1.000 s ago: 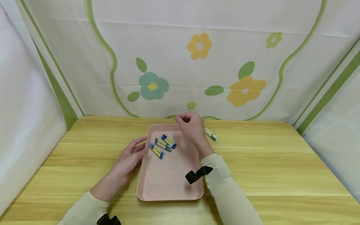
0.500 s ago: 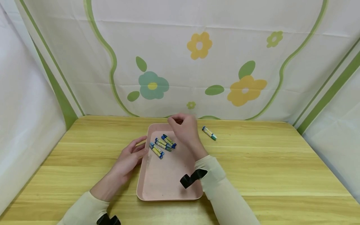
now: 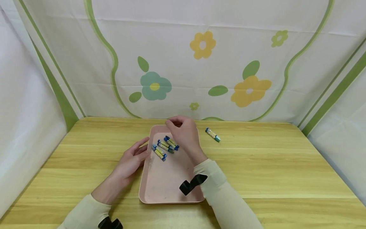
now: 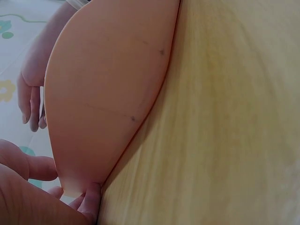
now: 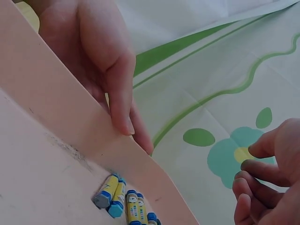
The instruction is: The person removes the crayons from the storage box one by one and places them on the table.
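Note:
Several crayons (image 3: 165, 147) with blue-and-yellow wrappers lie together in the upper left part of a pink tray (image 3: 160, 187). My left hand (image 3: 130, 165) rests along the tray's left side. In the right wrist view, the thumb (image 5: 123, 101) of that hand lies against the outside of the rim. My right hand (image 3: 185, 135) hangs over the tray's far right part, covering that corner in the head view. Its fingers are loosely bent, and a gap shows between thumb and forefinger in the right wrist view, with nothing seen between them.
A pair of crayons (image 3: 213, 135) lies on the wooden table (image 3: 271, 171), right of the tray's far end. Behind the table's far edge hangs a white curtain (image 3: 177, 47) printed with flowers. More white cloth (image 3: 31, 105) closes in the left side.
My right hand has moved left over the far end of the tray, uncovering the pair of crayons on the table. My left hand keeps its place at the tray's side.

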`<state>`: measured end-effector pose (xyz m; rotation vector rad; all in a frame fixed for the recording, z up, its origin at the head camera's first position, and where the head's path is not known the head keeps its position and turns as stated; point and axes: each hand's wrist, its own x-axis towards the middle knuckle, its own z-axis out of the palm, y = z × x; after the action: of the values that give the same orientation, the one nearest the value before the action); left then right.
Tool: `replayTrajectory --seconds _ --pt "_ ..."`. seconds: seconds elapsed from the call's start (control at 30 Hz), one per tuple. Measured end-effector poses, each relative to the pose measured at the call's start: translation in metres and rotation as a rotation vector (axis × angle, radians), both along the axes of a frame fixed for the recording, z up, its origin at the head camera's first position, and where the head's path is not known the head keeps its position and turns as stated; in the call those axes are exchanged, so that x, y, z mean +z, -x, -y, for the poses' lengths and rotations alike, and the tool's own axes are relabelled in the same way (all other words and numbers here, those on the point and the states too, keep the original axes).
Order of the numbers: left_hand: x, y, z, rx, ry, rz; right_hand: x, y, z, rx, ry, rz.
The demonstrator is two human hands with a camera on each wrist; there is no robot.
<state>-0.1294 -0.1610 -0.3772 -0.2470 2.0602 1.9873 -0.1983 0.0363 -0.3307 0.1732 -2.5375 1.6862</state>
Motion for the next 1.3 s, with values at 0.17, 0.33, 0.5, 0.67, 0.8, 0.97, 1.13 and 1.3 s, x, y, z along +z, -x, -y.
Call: replayTrajectory --seconds 0.17,0.33,0.5,0.67,0.8,0.97,1.13,1.3 --pt "-0.001 0.001 0.0 -0.003 -0.003 -0.004 -0.001 -0.002 0.002 -0.036 -0.065 0.025" --pt "-0.001 0.0 -0.001 0.0 -0.011 -0.003 -0.004 -0.002 0.002 -0.053 -0.106 0.044" --pt "0.0 -0.001 -0.002 0.001 -0.016 -0.002 -0.008 -0.002 0.002 -0.068 -0.129 0.061" --pt "0.0 -0.001 -0.003 0.002 -0.015 -0.002 -0.012 0.0 0.0 -0.072 -0.142 0.055" --pt "0.0 -0.001 -0.003 0.005 -0.01 -0.003 -0.015 0.001 0.0 -0.077 -0.152 0.045" --pt "-0.001 -0.001 -0.004 0.006 -0.012 -0.004 -0.019 0.002 -0.001 -0.092 -0.164 0.064" --pt "-0.001 0.0 -0.004 0.006 -0.015 -0.005 -0.022 0.002 -0.002 -0.09 -0.185 0.07" --pt "-0.001 -0.001 -0.003 0.009 -0.017 -0.003 -0.024 0.001 -0.002 -0.08 -0.218 0.071"
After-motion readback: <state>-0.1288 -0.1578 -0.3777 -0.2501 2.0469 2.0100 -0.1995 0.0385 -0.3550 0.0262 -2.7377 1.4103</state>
